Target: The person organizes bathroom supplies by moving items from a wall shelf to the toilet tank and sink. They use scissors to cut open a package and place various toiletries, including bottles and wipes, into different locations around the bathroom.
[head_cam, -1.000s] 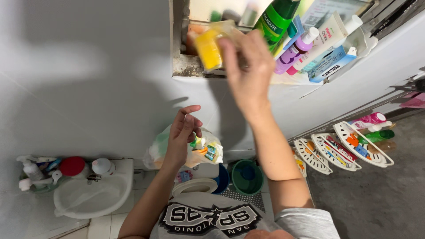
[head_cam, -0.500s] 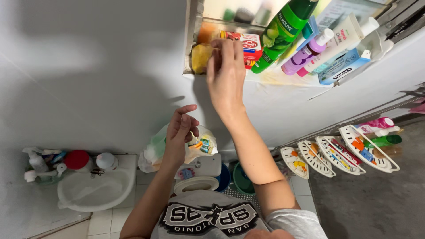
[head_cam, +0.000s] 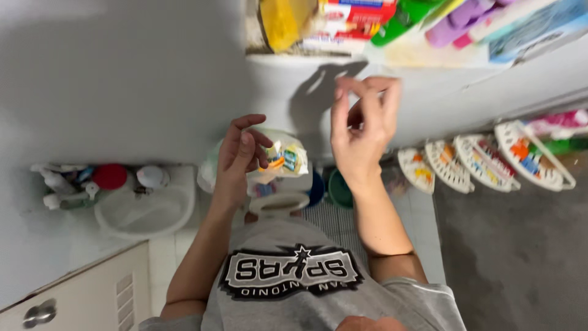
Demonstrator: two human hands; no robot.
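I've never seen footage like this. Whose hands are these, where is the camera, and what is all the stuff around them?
There is no machine here: a person wears a camera on the head, so you look down along their own arms in a small bathroom. The left hand holds a clear plastic bag with small colourful items inside. The right hand is raised, empty, fingers loosely curled, just below a wall shelf. On that shelf sit a yellow packet, a red box and some bottles, blurred. Lower left is a white sink with a red-capped container beside it. On the right, white racks hold more toiletries.
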